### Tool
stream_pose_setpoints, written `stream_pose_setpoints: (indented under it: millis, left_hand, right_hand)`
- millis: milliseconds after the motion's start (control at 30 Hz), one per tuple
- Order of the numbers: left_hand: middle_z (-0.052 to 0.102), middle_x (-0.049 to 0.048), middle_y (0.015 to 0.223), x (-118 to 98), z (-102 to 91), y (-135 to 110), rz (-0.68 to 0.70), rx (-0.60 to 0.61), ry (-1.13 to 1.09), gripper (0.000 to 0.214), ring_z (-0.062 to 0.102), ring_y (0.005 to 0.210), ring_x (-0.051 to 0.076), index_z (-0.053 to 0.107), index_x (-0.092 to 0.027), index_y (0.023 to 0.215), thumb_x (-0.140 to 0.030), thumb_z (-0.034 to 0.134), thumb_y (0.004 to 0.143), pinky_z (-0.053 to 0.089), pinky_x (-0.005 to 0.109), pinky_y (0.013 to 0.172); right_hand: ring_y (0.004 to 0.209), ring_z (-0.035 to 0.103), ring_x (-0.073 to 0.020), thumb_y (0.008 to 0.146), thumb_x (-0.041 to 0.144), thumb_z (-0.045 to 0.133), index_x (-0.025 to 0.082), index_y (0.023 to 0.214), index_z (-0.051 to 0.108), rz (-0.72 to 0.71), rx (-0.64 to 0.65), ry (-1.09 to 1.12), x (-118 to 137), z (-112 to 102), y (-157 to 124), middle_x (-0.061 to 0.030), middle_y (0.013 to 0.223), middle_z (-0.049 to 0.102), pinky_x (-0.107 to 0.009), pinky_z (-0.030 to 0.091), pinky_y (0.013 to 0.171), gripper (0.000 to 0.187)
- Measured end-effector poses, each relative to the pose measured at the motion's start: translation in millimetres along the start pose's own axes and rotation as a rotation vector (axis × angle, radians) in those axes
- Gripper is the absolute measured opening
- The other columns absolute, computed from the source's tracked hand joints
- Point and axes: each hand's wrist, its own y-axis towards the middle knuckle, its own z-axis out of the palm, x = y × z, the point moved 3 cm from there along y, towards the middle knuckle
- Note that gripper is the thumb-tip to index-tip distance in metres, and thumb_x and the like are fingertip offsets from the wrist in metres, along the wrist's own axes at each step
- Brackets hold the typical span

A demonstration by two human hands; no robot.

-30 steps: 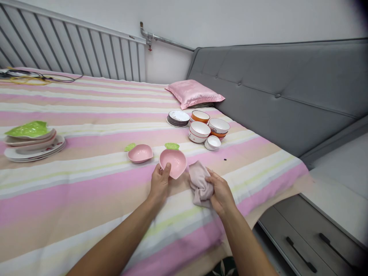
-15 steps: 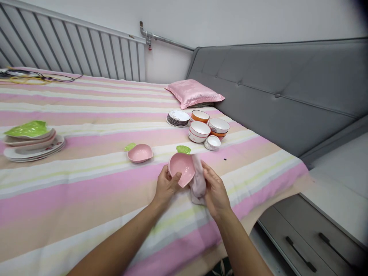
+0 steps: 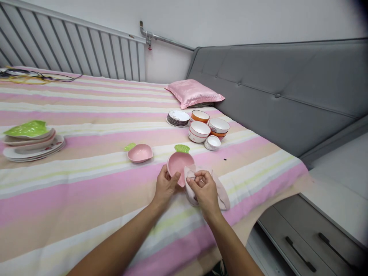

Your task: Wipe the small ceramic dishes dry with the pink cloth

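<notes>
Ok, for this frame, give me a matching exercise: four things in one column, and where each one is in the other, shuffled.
1 tilted pink bowl
2 cloth
3 green leaf plate
4 pillow

a beside the headboard
b in the left hand
c on top of the plate stack
d in the right hand

Pairs: 1-b, 2-d, 3-c, 4-a.

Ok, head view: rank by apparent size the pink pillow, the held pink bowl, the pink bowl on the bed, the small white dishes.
1. pink pillow, though farthest.
2. held pink bowl and pink bowl on the bed: alike; the held one is nearer and tilted, so no ranking.
3. small white dishes.
</notes>
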Motion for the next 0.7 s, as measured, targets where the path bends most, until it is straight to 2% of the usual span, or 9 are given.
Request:
stream_pose_setpoints:
  millis: [100,167,267,333,533,700]
  left_hand:
    - [0.057,0.0014,0.076,0.6,-0.4,-0.1,0.01,-0.006,-0.029,0.043,0.052,0.067,0.013,0.053,-0.016,0.092,-0.046,0.066,0.064,0.041,0.023,0.06]
    - [0.056,0.0005,0.075,0.0,-0.4,-0.6,0.021,-0.019,-0.05,0.042,0.052,0.066,0.013,0.052,-0.017,0.091,-0.045,0.068,0.062,0.041,0.022,0.059]
    - [0.056,0.0005,0.077,-1.0,0.0,-1.8,0.024,-0.025,-0.077,0.042,0.053,0.071,0.014,0.051,-0.018,0.09,-0.042,0.069,0.061,0.042,0.022,0.062]
    - [0.055,0.0006,0.079,-2.2,0.3,-2.3,0.046,-0.025,-0.077,0.043,0.054,0.073,0.015,0.05,-0.018,0.092,-0.04,0.07,0.062,0.042,0.023,0.063]
    - [0.056,0.0012,0.086,-3.0,3.4,-3.3,0.167,0.058,-0.026,0.045,0.054,0.078,0.014,0.049,-0.018,0.099,-0.034,0.071,0.062,0.044,0.023,0.069]
    - [0.056,0.0015,0.09,3.9,6.0,-5.7,0.17,0.182,0.002,0.051,0.055,0.08,0.015,0.046,-0.019,0.105,-0.029,0.071,0.062,0.045,0.024,0.071]
  right_hand:
    - [0.048,0.044,-0.0062,0.063,0.04,0.068,0.021,0.083,0.043,0.124,0.026,0.049,-1.4,6.2,-4.9,0.005,0.072,0.048,-0.016,0.032,0.036,0.038]
    - [0.045,0.041,-0.0056,0.065,0.042,0.066,0.02,0.082,0.044,0.185,0.097,0.081,-1.0,10.5,-7.7,0.0057,0.066,0.048,-0.016,0.032,0.037,0.035]
    - [0.039,0.03,-0.0034,0.07,0.043,0.061,0.018,0.074,0.047,0.244,0.24,0.108,1.3,15.7,-11.0,0.0094,0.05,0.037,-0.015,0.024,0.036,0.029]
    - [0.037,0.024,-0.0025,0.07,0.042,0.061,0.017,0.07,0.048,0.263,0.286,0.111,3.3,16.8,-12.3,0.0104,0.046,0.032,-0.015,0.018,0.036,0.029]
    - [0.037,0.025,-0.0027,0.068,0.039,0.064,0.015,0.07,0.053,0.279,0.238,0.162,-0.3,12.3,-10.7,0.0096,0.044,0.037,-0.016,0.017,0.037,0.027]
    - [0.041,0.035,-0.0042,0.065,0.036,0.067,0.014,0.072,0.056,0.281,0.125,0.211,-8.5,5.9,-6.3,0.007,0.048,0.048,-0.017,0.027,0.041,0.025]
